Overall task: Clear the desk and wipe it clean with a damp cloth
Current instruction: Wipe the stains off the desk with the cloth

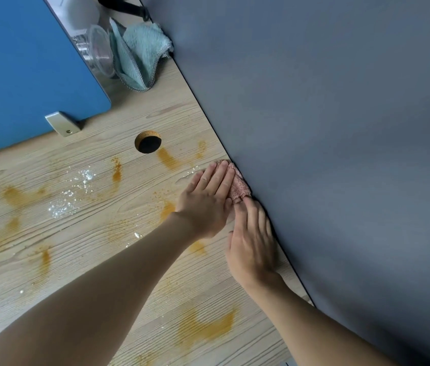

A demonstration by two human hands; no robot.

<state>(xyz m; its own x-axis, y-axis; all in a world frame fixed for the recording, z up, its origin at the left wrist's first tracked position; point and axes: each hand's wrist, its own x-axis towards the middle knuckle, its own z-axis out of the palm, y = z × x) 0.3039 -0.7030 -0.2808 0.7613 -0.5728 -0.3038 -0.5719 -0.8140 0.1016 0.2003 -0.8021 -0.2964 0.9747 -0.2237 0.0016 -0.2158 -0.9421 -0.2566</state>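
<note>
A small pink cloth lies on the light wooden desk, pushed against the grey partition. My left hand rests flat on the cloth with its fingers together. Just below it, my right hand lies flat too, fingertips touching the cloth's near end. Orange-yellow powder smears and white crumbs are scattered across the desk to the left of and below the hands.
A grey partition walls off the desk's right side. A blue divider panel with a metal bracket stands at the upper left. A round cable hole is in the desk. A teal cloth and clear plastic containers sit at the far end.
</note>
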